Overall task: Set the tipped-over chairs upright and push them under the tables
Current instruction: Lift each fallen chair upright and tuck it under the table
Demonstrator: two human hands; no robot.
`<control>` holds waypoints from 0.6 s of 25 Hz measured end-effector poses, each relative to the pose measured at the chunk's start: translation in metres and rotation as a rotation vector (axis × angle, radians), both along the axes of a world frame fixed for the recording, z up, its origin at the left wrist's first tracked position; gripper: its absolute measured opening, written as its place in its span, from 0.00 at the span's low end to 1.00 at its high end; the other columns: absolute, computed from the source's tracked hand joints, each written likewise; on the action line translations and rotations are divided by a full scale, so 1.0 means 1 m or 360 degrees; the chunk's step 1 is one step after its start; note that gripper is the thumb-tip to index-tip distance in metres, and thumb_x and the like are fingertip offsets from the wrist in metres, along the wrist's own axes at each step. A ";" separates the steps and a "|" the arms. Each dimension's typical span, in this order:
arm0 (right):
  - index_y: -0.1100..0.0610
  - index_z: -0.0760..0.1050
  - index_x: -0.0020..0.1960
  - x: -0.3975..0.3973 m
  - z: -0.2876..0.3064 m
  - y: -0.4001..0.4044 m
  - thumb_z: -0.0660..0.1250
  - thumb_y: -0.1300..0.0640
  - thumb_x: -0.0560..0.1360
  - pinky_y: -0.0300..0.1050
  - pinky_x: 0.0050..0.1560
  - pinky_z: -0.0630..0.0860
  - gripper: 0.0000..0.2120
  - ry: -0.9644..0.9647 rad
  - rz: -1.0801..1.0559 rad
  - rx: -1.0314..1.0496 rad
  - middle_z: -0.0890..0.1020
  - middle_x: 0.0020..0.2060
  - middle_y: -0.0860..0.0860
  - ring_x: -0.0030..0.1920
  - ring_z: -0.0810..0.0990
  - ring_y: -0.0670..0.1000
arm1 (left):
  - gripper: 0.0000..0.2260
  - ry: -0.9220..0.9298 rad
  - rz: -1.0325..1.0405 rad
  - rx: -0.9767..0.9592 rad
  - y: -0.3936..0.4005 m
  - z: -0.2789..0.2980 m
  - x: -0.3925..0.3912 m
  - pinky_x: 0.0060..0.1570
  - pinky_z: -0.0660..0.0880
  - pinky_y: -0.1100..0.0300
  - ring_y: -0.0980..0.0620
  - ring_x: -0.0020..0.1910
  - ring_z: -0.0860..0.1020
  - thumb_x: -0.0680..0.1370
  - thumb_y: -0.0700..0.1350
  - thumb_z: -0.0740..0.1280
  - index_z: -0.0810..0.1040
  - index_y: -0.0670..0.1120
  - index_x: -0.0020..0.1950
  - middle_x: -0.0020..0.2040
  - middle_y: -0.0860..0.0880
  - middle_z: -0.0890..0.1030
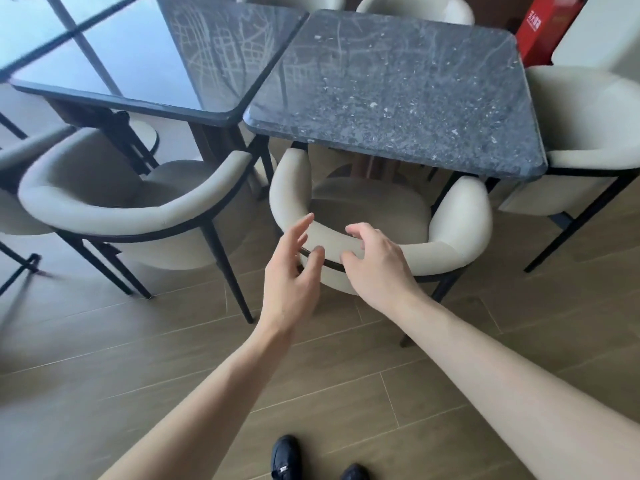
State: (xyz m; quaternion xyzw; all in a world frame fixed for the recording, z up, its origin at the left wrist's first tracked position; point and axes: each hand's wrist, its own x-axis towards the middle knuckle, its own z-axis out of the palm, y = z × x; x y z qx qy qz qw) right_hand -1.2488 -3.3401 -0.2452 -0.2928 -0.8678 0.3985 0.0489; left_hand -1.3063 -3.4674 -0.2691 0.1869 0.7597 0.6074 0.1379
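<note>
A cream round-backed chair (460, 216) with black legs stands upright in front of me, its seat partly under the dark speckled stone table (398, 88). My left hand (294, 271) and my right hand (377, 265) hover just in front of the chair's curved backrest, fingers spread, holding nothing. A second cream chair (114, 206) stands upright to the left, its seat tucked under a glossy dark table (145, 60). No chair in sight lies on its side.
Another cream chair (588, 126) stands at the right side of the stone table, and two chair backs show at its far edge. A red box (543, 26) sits at the upper right. Wood-plank floor (173, 358) lies behind the chairs; my dark shoes (287, 457) are at the bottom.
</note>
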 end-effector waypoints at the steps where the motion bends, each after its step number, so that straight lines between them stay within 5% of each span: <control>1: 0.52 0.71 0.70 0.000 0.011 -0.008 0.63 0.57 0.79 0.39 0.55 0.66 0.19 0.0041 0.0011 -0.0032 0.76 0.66 0.50 0.65 0.74 0.51 | 0.19 0.0001 0.0036 0.0074 -0.012 0.014 0.001 0.66 0.72 0.58 0.61 0.68 0.73 0.81 0.43 0.62 0.73 0.58 0.70 0.67 0.61 0.78; 4: 0.50 0.73 0.68 -0.001 0.046 -0.032 0.63 0.57 0.78 0.39 0.59 0.69 0.19 0.0156 0.0026 -0.0132 0.78 0.65 0.46 0.63 0.76 0.48 | 0.19 -0.0005 0.0165 0.0198 -0.051 0.052 -0.001 0.60 0.72 0.70 0.65 0.65 0.75 0.80 0.43 0.62 0.74 0.60 0.68 0.62 0.68 0.78; 10: 0.47 0.76 0.66 -0.009 0.114 -0.086 0.64 0.58 0.78 0.31 0.56 0.70 0.18 0.0378 0.0170 -0.0378 0.79 0.61 0.40 0.58 0.78 0.38 | 0.19 0.0091 0.0366 0.0322 -0.132 0.120 -0.008 0.58 0.71 0.72 0.61 0.66 0.76 0.78 0.46 0.64 0.75 0.59 0.68 0.64 0.62 0.79; 15: 0.46 0.76 0.66 -0.030 0.160 -0.147 0.65 0.56 0.78 0.31 0.57 0.71 0.17 0.0451 0.0379 -0.0504 0.80 0.60 0.38 0.52 0.76 0.26 | 0.20 0.0122 0.0509 0.0359 -0.215 0.167 -0.019 0.66 0.71 0.61 0.60 0.67 0.75 0.77 0.47 0.64 0.75 0.58 0.69 0.65 0.61 0.79</control>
